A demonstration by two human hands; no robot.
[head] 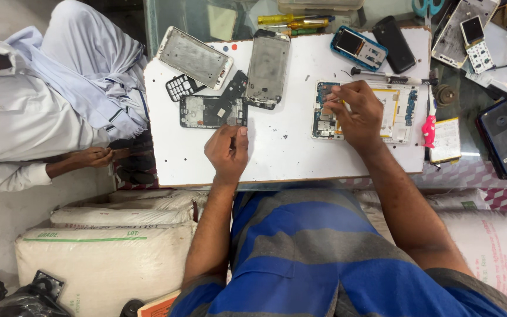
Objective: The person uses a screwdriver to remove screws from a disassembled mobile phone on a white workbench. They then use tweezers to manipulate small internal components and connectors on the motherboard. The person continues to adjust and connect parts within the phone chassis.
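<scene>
Left hand [227, 149]: curled, pinching a small dark tool, just below the dark phone frame [212, 111]
Right hand [356, 111]: fingertips pressing on the opened phone [397, 111], whose long axis runs left-right

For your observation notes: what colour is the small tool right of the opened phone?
Bright pink tool, head view.

On the worktop [289, 152] — opened phone [382, 111] at right, circuit frame [206, 111] left, screwdriver [388, 76] behind the phone.
</scene>
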